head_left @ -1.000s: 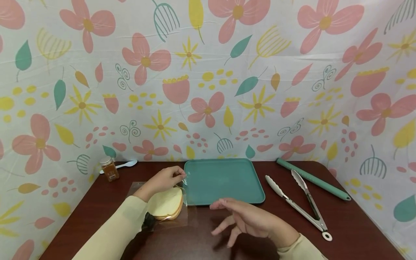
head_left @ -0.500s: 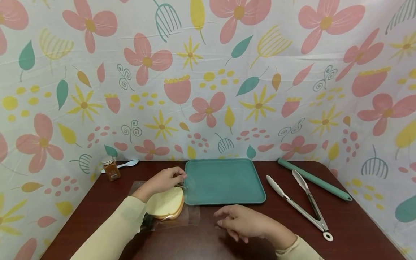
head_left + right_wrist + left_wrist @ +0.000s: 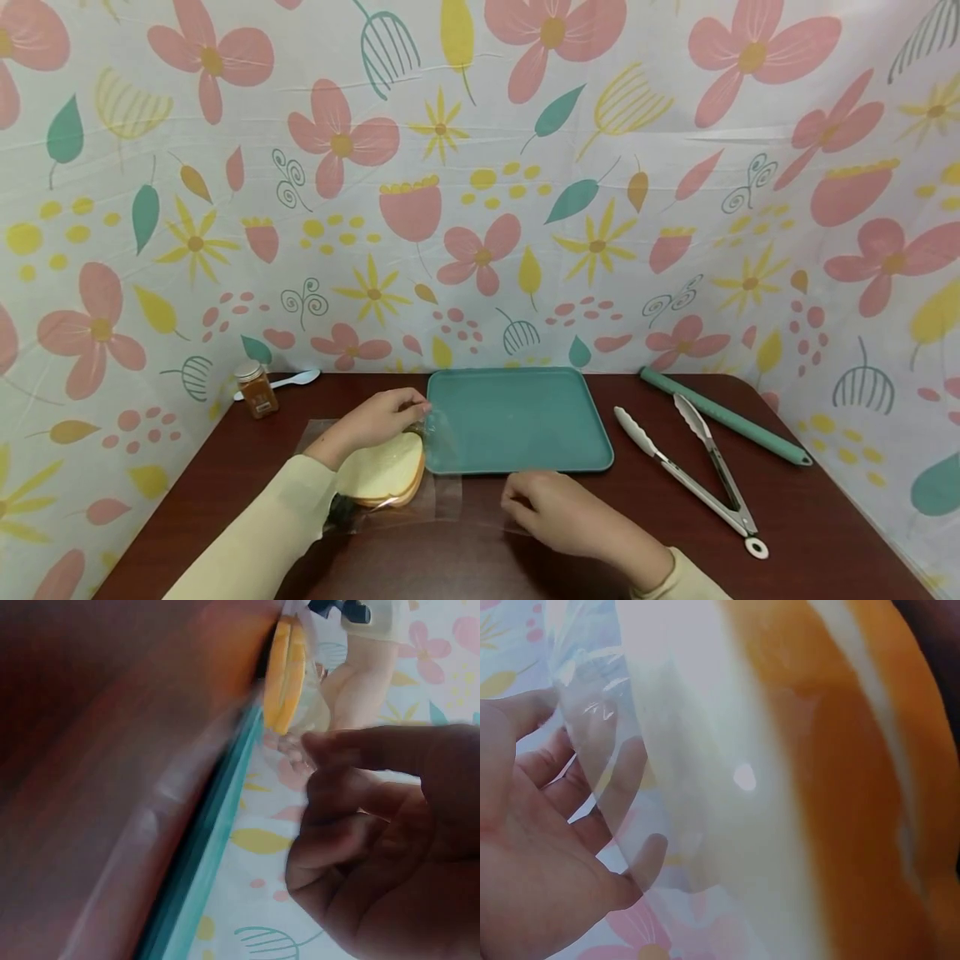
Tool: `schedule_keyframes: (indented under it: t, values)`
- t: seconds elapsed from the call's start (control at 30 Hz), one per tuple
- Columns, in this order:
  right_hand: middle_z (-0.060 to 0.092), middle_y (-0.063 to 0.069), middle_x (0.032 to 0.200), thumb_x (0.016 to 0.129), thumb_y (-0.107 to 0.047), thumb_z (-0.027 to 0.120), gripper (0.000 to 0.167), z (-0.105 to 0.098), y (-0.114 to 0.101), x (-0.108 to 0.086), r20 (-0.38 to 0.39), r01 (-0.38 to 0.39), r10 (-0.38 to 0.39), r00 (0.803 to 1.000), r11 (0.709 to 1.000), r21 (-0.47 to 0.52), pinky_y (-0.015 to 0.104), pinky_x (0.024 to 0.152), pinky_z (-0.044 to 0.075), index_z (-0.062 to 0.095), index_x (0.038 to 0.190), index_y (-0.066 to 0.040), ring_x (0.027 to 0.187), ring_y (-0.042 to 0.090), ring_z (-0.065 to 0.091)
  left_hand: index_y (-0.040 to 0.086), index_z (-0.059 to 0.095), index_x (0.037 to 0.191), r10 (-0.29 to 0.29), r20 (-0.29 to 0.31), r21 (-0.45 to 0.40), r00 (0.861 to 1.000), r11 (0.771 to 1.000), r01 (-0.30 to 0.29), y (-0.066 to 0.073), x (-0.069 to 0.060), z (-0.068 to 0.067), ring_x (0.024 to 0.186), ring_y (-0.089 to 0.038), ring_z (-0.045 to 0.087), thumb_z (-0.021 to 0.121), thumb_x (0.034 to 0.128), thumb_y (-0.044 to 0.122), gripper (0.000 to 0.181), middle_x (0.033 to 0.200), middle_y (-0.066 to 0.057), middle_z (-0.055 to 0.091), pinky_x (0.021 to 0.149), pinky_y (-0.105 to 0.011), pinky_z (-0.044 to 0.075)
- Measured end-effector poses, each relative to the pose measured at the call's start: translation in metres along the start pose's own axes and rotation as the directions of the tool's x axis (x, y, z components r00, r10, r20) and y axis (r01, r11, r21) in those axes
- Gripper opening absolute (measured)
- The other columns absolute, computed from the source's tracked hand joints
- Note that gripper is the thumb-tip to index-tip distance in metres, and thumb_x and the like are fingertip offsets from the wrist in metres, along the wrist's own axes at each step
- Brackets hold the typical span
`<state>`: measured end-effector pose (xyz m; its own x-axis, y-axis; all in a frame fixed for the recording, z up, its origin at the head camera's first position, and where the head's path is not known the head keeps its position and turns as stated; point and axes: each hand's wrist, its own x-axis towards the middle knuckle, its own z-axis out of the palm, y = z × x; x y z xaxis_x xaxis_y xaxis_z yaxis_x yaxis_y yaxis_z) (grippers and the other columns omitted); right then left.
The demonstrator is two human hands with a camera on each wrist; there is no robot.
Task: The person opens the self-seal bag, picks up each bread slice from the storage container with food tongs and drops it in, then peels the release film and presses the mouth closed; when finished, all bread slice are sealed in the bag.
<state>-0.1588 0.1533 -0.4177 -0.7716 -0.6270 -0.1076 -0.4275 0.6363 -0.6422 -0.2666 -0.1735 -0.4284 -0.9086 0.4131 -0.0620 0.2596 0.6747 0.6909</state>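
Slices of bread (image 3: 381, 471) with brown-orange crusts lie in a clear plastic bag (image 3: 447, 498) at the left of the table. My left hand (image 3: 377, 418) reaches over the bread and pinches the bag's far edge between thumb and finger. In the left wrist view the other fingers show through the film (image 3: 600, 712), beside the bread (image 3: 840, 780). My right hand (image 3: 555, 512) is in front of the tray, thumb and forefinger pinched together on the film's faint right edge. The right wrist view shows that hand (image 3: 382, 840) with its fingers curled; the film there is hard to see.
A teal tray (image 3: 517, 421) lies behind the hands, its left edge beside the bag. Metal tongs (image 3: 697, 483) and a green rod (image 3: 727, 414) lie at the right. A spice jar (image 3: 257, 390) and pale spoon (image 3: 296, 379) stand back left. A floral cloth (image 3: 480, 183) hangs behind.
My right hand has gone from spread fingers to a pinch, turning over and lowering slightly. The film now stretches further right towards it. My left hand has stayed nearly still.
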Motion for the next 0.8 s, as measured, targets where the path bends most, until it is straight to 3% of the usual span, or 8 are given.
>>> schedule_keyframes:
  t: [0.1,0.2,0.33,0.47,0.53,0.63,0.7,0.8]
  values:
    - [0.063,-0.008,0.105,0.107,-0.017,0.064,0.01,-0.004,-0.002,-0.001,0.001,0.025,-0.025,1.0,0.999,-0.04,0.026,0.072,0.049,0.072,0.112,-0.016,0.084,0.001,0.056,0.014,0.071,0.126,-0.013,0.003,-0.009,1.0,1.0,0.013,-0.001,-0.001,-0.002,0.116,-0.021,0.069,0.045,0.1142,0.052,0.048,0.124,-0.002,0.072,0.099,-0.045,0.058]
    - [0.064,-0.006,0.109,0.11,-0.023,0.061,0.014,-0.007,-0.006,0.0,-0.032,0.027,-0.029,0.999,0.999,-0.037,0.027,0.073,0.051,0.074,0.113,-0.018,0.087,0.003,0.058,0.012,0.069,0.135,-0.009,0.018,-0.019,1.0,1.0,0.01,-0.002,-0.002,-0.005,0.131,-0.028,0.066,0.038,0.1161,0.051,0.054,0.133,-0.005,0.072,0.112,-0.052,0.054]
    - [0.07,-0.005,0.099,0.111,-0.039,0.058,0.025,-0.006,-0.013,0.006,-0.083,0.022,-0.02,0.996,0.999,0.024,0.029,0.069,0.051,0.075,0.111,-0.019,0.081,0.006,0.062,0.006,0.063,0.143,0.027,0.047,-0.011,0.999,1.0,-0.027,-0.003,-0.002,-0.01,0.135,-0.033,0.065,0.036,0.1188,0.038,0.049,0.135,-0.009,0.072,0.116,-0.056,0.05]
    - [0.074,0.002,0.084,0.11,-0.047,0.057,0.037,0.006,-0.019,0.015,0.014,-0.027,0.025,1.0,0.974,0.224,0.028,0.054,0.05,0.076,0.106,-0.016,0.059,0.012,0.062,0.006,0.063,0.144,0.042,0.047,0.046,0.998,0.998,-0.044,-0.004,0.001,-0.013,0.131,-0.03,0.068,0.044,0.1175,0.027,0.039,0.132,-0.007,0.074,0.112,-0.053,0.054]
    - [0.077,0.004,0.081,0.11,-0.048,0.056,0.043,0.017,-0.023,0.019,0.114,-0.083,0.043,0.993,0.923,0.376,0.025,0.046,0.046,0.077,0.109,-0.011,0.049,0.011,0.061,0.008,0.063,0.145,0.034,0.052,0.066,0.998,0.997,-0.038,-0.005,0.003,-0.013,0.13,-0.029,0.069,0.047,0.1166,0.027,0.038,0.134,-0.006,0.074,0.11,-0.051,0.056]
    - [0.08,0.002,0.08,0.111,-0.05,0.054,0.053,0.034,-0.027,0.026,0.291,-0.212,0.044,0.956,0.79,0.576,0.019,0.04,0.041,0.076,0.121,-0.003,0.044,0.005,0.058,0.012,0.063,0.146,0.008,0.058,0.089,0.998,0.996,-0.014,-0.005,0.007,-0.011,0.131,-0.028,0.068,0.051,0.1152,0.031,0.039,0.14,-0.005,0.072,0.109,-0.049,0.057]
    - [0.079,-0.002,0.079,0.11,-0.054,0.052,0.061,0.046,-0.031,0.03,0.391,-0.309,0.045,0.919,0.697,0.647,0.016,0.04,0.039,0.072,0.129,0.001,0.044,0.002,0.057,0.014,0.065,0.145,0.004,0.055,0.108,0.998,0.994,-0.01,-0.005,0.01,-0.01,0.13,-0.026,0.068,0.054,0.1141,0.033,0.038,0.14,-0.004,0.071,0.109,-0.049,0.057]
    - [0.076,-0.005,0.077,0.111,-0.057,0.047,0.068,0.061,-0.038,0.037,0.472,-0.411,0.062,0.879,0.598,0.688,0.014,0.043,0.039,0.068,0.135,0.002,0.046,0.0,0.055,0.016,0.069,0.141,0.008,0.045,0.134,0.999,0.991,-0.014,-0.004,0.014,-0.008,0.125,-0.024,0.07,0.058,0.1122,0.034,0.035,0.137,-0.003,0.072,0.106,-0.048,0.058]
